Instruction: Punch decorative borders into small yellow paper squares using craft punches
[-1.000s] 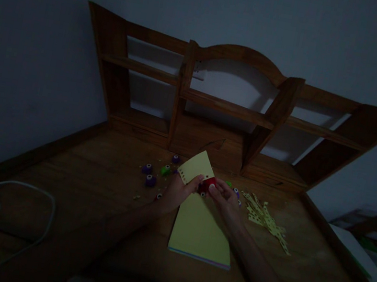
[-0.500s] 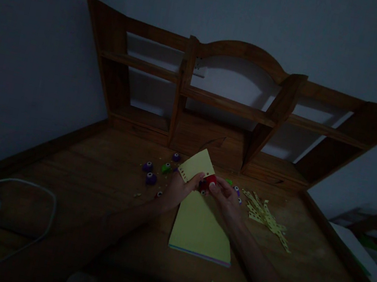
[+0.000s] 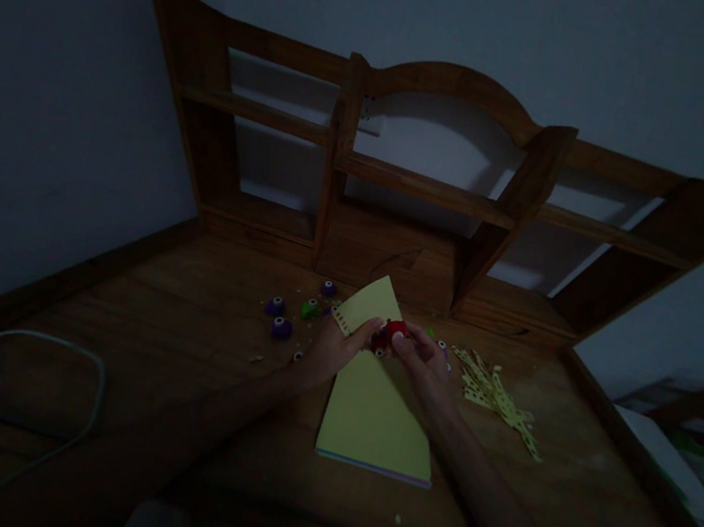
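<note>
Between the thumb and fingers of my left hand (image 3: 337,350) is a sheet of yellow paper (image 3: 373,302) with a row of small punched shapes along its lower left edge. My right hand (image 3: 426,363) grips a red craft punch (image 3: 396,330) at the paper's right edge. Both hands are close together above a stack of coloured paper (image 3: 376,418), yellow on top. On the left lie purple punches (image 3: 281,327) and a green punch (image 3: 309,309). Another purple punch (image 3: 443,349) is partly hidden behind my right hand.
Yellow punched paper strips (image 3: 497,389) lie in a heap to the right. A wooden shelf unit (image 3: 406,187) stands along the back of the desk. A white cable (image 3: 93,359) loops at the left, and small paper scraps (image 3: 257,359) are scattered about.
The red punch has shifted slightly along the paper's edge and tilted a little. Both hands keep their hold, and the view has tipped slightly.
</note>
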`<move>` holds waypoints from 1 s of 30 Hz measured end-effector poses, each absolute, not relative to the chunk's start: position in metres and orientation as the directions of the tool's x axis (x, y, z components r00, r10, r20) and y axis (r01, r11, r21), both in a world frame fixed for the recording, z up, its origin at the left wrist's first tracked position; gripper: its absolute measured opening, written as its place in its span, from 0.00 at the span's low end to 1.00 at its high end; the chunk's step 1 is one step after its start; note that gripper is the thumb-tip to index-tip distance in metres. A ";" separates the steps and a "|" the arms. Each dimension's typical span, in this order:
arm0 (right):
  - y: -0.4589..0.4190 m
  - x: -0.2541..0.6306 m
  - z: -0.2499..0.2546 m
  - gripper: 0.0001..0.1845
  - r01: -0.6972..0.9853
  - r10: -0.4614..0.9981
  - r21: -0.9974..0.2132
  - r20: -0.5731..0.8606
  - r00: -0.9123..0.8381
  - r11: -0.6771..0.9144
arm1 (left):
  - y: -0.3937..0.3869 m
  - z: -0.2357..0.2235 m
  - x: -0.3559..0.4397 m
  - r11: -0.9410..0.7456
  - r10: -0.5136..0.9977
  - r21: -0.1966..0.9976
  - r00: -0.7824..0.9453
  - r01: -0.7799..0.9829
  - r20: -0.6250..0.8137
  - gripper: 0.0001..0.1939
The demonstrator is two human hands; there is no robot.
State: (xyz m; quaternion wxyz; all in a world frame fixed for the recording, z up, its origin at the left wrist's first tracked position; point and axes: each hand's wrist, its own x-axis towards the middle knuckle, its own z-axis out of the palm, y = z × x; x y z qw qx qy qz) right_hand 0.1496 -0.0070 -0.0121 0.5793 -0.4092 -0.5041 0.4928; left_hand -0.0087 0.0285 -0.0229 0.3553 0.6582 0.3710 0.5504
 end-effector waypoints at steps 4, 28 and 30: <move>-0.008 0.148 -0.011 0.19 -0.138 0.985 -0.975 0.172 0.021 0.173 | 0.029 -0.024 -0.009 -0.462 0.883 0.883 0.145 0.086 0.447 0.12; -0.003 0.156 -0.009 0.13 -0.194 0.993 -0.975 0.112 -0.026 0.105 | 0.035 -0.024 -0.012 -0.423 0.865 0.900 0.343 0.103 0.367 0.13; -0.002 0.157 -0.009 0.13 -0.192 0.994 -0.976 0.108 -0.022 0.102 | 0.035 -0.023 -0.013 -0.424 0.866 0.898 0.344 0.117 0.364 0.13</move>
